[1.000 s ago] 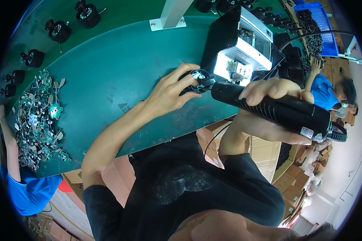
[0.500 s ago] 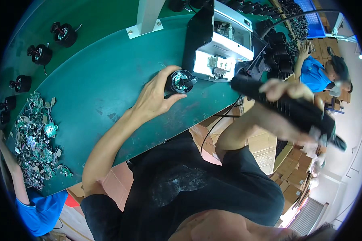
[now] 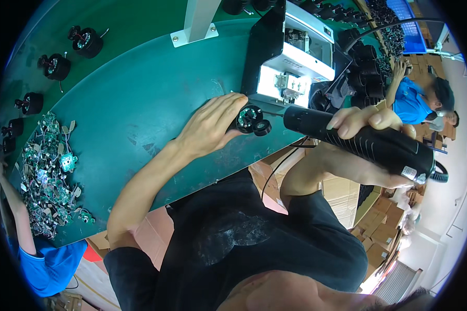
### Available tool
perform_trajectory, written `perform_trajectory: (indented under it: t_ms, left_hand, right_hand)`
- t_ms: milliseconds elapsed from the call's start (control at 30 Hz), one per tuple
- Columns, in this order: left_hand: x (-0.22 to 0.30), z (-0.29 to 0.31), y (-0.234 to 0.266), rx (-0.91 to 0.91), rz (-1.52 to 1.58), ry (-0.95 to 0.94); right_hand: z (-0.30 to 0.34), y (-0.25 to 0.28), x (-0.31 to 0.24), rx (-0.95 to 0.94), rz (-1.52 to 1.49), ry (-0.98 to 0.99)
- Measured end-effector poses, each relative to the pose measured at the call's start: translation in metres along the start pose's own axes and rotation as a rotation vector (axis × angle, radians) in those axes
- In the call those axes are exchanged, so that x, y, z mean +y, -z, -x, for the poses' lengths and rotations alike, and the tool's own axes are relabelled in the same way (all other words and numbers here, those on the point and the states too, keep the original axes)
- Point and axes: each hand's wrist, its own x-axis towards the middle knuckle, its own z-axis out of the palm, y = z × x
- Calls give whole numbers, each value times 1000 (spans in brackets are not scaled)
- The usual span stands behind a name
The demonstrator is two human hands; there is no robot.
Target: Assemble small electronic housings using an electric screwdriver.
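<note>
My left hand [image 3: 210,127] rests on the green table [image 3: 140,103] and grips a small round black motor part [image 3: 250,119] at its fingertips. My right hand [image 3: 366,124] is wrapped around a thick black electric screwdriver [image 3: 360,142], lying nearly level, its tip pointing left toward the part. The tip sits just right of the part; whether it touches is unclear. A black cable runs down from the tool.
A black and white box-shaped machine [image 3: 290,57] stands just behind the part. Black motors [image 3: 54,66] line the far left of the table. A heap of green circuit boards [image 3: 49,171] lies at the left, by a blue-sleeved person's arm [image 3: 15,207]. Another blue-shirted person [image 3: 415,98] sits at right.
The screwdriver tip has drawn back a little to the right of the part. My left hand keeps hold of the part on the table in front of the machine.
</note>
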Motion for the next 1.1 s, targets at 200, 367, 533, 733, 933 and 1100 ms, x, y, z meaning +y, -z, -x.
perform_trajectory:
  t_ms: [200,367,533,733,933,1100]
  left_hand:
    - [-1,0,-2,9,17,-8]
    - [0,1,-2,15,8,8]
    - [-1,1,-2,5,4,7]
    - [0,0,-2,1,-2,-3]
    - [1,1,-5,13,-38,-1]
    - [2,0,-6,35,-80,-25]
  right_hand:
    - [4,-2,9,-29,-55,-29]
    - [6,-4,16,-16,-68,-19]
    - [4,-3,12,-49,-47,-32]
    - [4,-3,13,-45,-26,-24]
    - [5,-12,27,-125,-42,-40]
    - [5,-16,27,-216,-56,-60]
